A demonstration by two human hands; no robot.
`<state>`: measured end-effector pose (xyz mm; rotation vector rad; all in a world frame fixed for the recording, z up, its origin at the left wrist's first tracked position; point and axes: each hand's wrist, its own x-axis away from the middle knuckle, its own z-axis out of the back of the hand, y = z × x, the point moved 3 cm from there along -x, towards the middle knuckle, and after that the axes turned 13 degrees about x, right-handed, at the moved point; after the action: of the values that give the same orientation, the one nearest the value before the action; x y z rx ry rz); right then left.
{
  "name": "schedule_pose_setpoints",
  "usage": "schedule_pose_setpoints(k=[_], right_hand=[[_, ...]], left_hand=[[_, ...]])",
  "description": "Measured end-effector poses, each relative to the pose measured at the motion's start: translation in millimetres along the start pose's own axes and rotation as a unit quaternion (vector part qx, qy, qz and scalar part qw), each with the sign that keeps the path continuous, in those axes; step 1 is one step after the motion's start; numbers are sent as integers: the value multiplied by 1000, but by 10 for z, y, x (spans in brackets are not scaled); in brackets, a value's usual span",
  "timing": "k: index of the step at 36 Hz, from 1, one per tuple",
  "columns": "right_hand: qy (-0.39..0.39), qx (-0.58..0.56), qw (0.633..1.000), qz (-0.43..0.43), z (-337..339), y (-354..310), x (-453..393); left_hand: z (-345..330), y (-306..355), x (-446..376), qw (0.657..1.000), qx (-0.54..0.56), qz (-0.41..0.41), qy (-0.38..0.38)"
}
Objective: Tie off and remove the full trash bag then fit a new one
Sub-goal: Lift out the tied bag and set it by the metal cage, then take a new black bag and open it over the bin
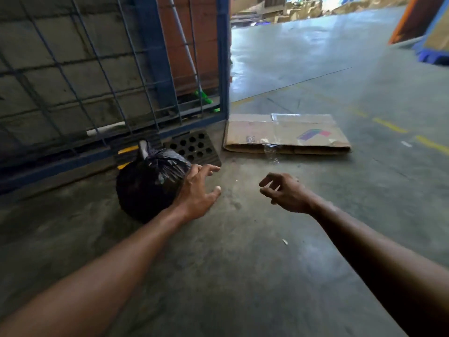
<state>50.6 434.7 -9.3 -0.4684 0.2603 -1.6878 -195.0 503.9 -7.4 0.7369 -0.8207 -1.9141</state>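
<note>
A full black trash bag (145,183) sits on the concrete floor, its top gathered into a knot near the blue fence. My left hand (198,190) hovers just right of the bag, fingers spread, holding nothing; its wrist overlaps the bag's right edge. My right hand (284,193) hangs in the air further right, fingers loosely curled and apart, with nothing in them. No bin or new bag is in view.
A blue wire-mesh fence (155,69) runs along the left. A perforated block (194,147) lies behind the bag. Flattened cardboard (286,135) with loose clear tape lies to the right. Yellow dashed floor lines (388,125) run at far right.
</note>
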Motion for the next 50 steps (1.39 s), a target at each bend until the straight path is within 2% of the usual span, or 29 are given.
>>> schedule_pose_setpoints(k=[5,11,18,21,24,28,32,34,37,40,42,44,47,50], right_hand=[[32,15,998,-46,592,390,1202],[92,10,991,-101,1075,788,2681],[160,-17,971,-177,1175,1329,4116],[167,-26,963,-211,1137,1558,4563],[189,-36,955,-228,1125,1714,4904],[217,-46,938,-268,1048,1927,5512],[226,-45,922,-310,940,2099,6113],[234,-51,909,-340,875,2218,6448],[278,-74,872,-395,735,2418,6981],[347,-110,813,-455,476,2604,7492],[360,-131,772,-508,203,2757,7851],[328,-143,744,-565,-123,2923,8152],[236,-161,707,-647,-635,3093,8591],[188,-154,627,-740,-1202,3243,8980]], left_hand=[[-638,866,408,991,31,-77,-109],[-1343,1760,976,964,60,-171,-195],[-2059,2627,1916,917,91,-259,-289],[-2445,2853,2533,882,107,-293,-354],[-2731,2989,3180,827,112,-323,-447],[-3063,3180,4090,751,41,-375,-542],[-3431,3146,4668,710,-97,-403,-570],[-3595,3113,4829,699,-120,-404,-578],[-3763,3121,4891,700,-128,-418,-565],[-3833,3130,4859,707,-124,-432,-545],[-3870,3145,4857,710,-128,-440,-534],[-3881,3167,4812,720,-127,-431,-529],[-3883,3240,4776,730,-118,-406,-537],[-3853,3274,4769,730,-120,-393,-546]])
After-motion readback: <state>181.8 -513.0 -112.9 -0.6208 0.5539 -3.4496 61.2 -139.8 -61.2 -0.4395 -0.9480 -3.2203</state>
